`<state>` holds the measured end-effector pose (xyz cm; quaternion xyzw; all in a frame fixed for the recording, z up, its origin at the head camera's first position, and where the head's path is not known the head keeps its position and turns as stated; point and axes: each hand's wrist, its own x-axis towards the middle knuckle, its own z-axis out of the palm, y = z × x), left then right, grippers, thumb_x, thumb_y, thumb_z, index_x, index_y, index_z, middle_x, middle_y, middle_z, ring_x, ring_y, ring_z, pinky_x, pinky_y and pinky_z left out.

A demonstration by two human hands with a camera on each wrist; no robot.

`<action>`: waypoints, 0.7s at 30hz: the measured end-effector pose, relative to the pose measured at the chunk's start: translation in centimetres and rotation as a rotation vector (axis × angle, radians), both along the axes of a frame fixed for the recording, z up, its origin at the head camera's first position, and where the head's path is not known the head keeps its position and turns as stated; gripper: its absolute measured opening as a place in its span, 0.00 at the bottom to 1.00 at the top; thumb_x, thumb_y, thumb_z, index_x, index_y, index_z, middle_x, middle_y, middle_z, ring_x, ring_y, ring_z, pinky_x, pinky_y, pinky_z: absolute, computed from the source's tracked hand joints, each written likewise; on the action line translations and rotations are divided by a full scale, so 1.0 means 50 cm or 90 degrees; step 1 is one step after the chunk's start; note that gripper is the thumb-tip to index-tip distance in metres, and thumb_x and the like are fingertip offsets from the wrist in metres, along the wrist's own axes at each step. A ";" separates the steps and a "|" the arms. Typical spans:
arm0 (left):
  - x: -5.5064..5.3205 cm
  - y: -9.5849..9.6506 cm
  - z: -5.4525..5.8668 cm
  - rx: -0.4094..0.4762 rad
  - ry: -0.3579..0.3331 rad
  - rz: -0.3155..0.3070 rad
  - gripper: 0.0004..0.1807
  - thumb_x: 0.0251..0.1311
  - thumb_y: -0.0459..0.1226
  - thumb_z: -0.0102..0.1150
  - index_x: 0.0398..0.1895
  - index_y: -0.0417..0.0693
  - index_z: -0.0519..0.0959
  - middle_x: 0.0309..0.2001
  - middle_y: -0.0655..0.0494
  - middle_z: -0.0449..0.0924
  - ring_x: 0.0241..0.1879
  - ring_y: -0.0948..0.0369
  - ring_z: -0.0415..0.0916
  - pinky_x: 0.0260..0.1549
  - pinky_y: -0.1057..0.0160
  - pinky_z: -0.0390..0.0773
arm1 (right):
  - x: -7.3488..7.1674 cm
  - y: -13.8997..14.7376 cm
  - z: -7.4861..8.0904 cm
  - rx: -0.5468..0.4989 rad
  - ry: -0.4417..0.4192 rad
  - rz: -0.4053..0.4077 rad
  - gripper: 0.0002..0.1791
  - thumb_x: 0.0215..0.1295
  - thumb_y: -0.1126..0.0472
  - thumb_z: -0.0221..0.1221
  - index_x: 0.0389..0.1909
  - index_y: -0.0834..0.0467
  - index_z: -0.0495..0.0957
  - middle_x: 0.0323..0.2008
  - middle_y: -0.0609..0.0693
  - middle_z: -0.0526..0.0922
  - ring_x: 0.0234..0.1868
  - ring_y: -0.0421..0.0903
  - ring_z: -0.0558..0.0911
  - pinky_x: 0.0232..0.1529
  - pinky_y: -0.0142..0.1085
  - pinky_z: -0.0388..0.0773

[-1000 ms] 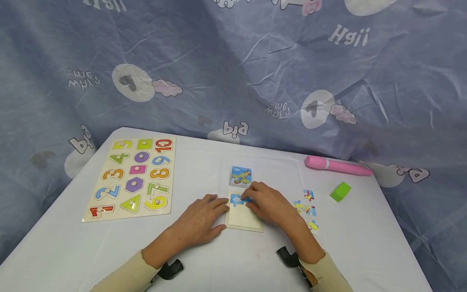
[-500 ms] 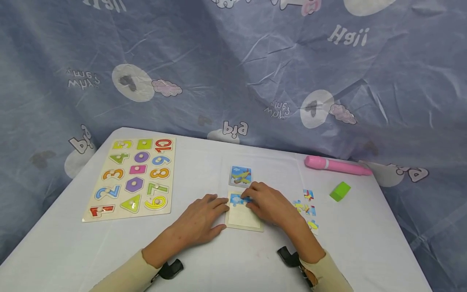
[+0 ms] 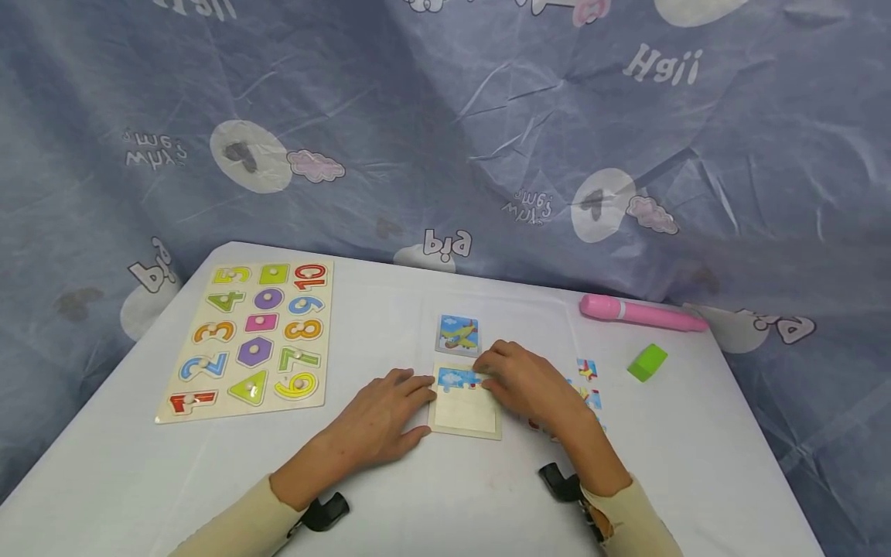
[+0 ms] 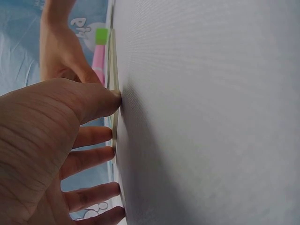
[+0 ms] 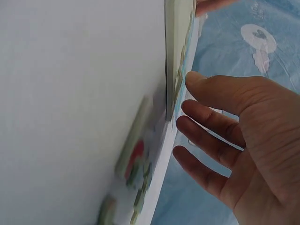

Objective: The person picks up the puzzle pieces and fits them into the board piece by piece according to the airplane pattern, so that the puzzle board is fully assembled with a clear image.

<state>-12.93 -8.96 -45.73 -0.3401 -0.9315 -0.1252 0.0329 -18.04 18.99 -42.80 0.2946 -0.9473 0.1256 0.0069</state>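
A small wooden puzzle tray [image 3: 465,411] lies at the middle of the table, with blue sky-and-cloud jigsaw pieces [image 3: 455,378] along its far side. My left hand [image 3: 385,418] rests beside it, fingertips and thumb against its left edge. My right hand [image 3: 530,385] is over the tray's far right corner, fingers loosely bent. In the right wrist view the thumb [image 5: 220,91] stands apart from the fingers, with nothing between them. Just beyond the tray is a picture card [image 3: 458,334] of a yellow airplane. Loose jigsaw pieces [image 3: 587,370] lie right of the right hand, some hidden by its forearm.
A wooden number-and-shape board [image 3: 277,367] lies on the left of the white table [image 3: 390,309]. At the back right are a pink marker-shaped stick [image 3: 647,314] and a green block [image 3: 648,362]. A blue printed cloth [image 3: 390,139] hangs behind the table.
My right hand has drawn back slightly to the right from the blue pieces, uncovering more of them. My left hand stays at the tray's edge.
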 end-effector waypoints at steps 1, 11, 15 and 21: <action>0.000 0.000 0.000 0.000 -0.001 0.001 0.27 0.69 0.51 0.70 0.67 0.52 0.82 0.71 0.54 0.78 0.71 0.46 0.74 0.60 0.43 0.82 | -0.001 0.004 0.001 0.001 0.001 -0.002 0.15 0.68 0.61 0.74 0.54 0.51 0.89 0.52 0.46 0.85 0.55 0.46 0.84 0.55 0.46 0.85; 0.001 0.000 0.002 0.004 0.002 0.001 0.27 0.69 0.51 0.71 0.66 0.51 0.83 0.71 0.54 0.79 0.71 0.46 0.74 0.59 0.43 0.82 | -0.008 0.059 0.005 -0.005 0.007 -0.056 0.17 0.69 0.63 0.72 0.57 0.54 0.87 0.56 0.50 0.84 0.56 0.50 0.84 0.53 0.50 0.84; 0.001 0.000 0.002 0.006 0.006 0.000 0.27 0.69 0.51 0.71 0.66 0.51 0.83 0.71 0.53 0.79 0.71 0.46 0.74 0.59 0.42 0.82 | -0.008 0.085 0.001 0.000 0.009 -0.070 0.18 0.68 0.63 0.72 0.58 0.54 0.87 0.55 0.50 0.84 0.55 0.51 0.85 0.51 0.50 0.85; 0.002 -0.002 0.002 0.015 -0.002 0.000 0.27 0.68 0.50 0.71 0.66 0.50 0.83 0.71 0.53 0.78 0.71 0.45 0.73 0.60 0.42 0.82 | -0.009 0.120 0.003 0.001 0.010 -0.086 0.18 0.68 0.65 0.72 0.58 0.56 0.87 0.54 0.52 0.84 0.54 0.53 0.85 0.51 0.52 0.85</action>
